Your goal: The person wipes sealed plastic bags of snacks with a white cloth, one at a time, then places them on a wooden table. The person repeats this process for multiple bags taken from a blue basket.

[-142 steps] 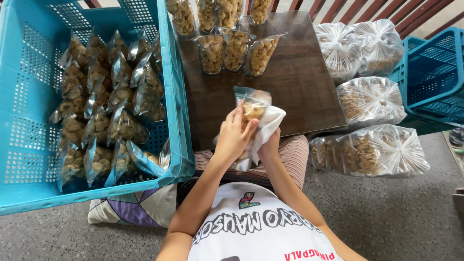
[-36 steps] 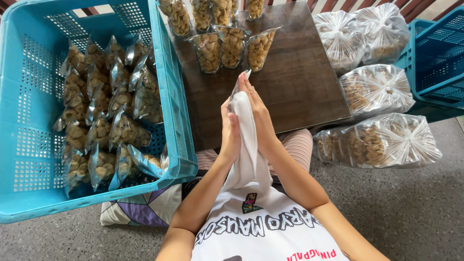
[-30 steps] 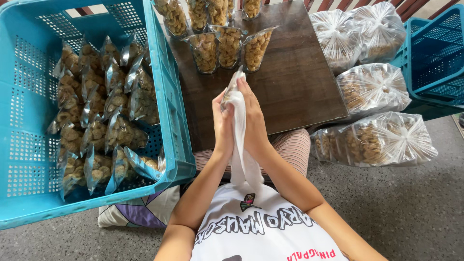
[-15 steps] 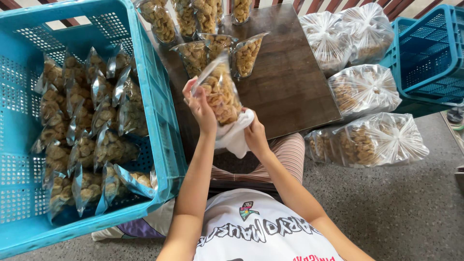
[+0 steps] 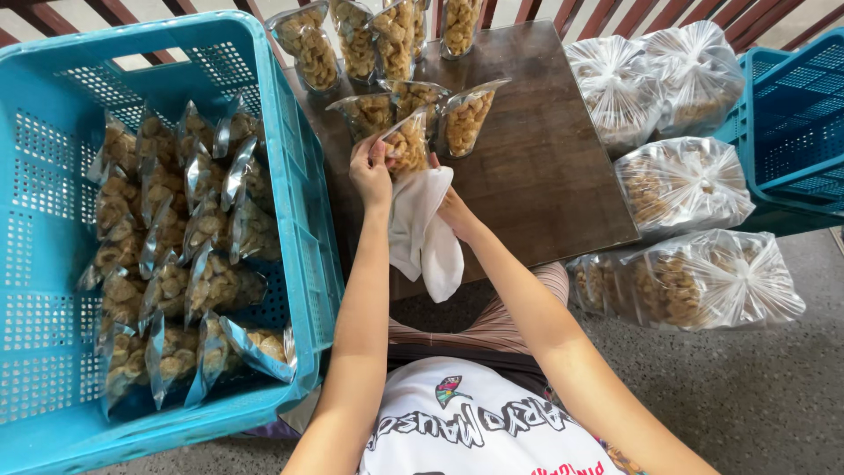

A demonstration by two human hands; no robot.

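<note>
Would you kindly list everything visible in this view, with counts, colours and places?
held snack pouch: one, clear with tan snacks, over the table's near left part
white cloth: one, hanging off the table's near edge
snack pouches on the table: about nine, clear, standing at the far edge
wooden table: one, dark brown, centre
large crate: one, turquoise, left
pouches in the crate: many, clear, lying in rows
tied bulk bags: four, clear, right of the table
second crate: one, blue, far right
left hand: grip on the held pouch's top
right hand: at the cloth, beside the pouch
</note>
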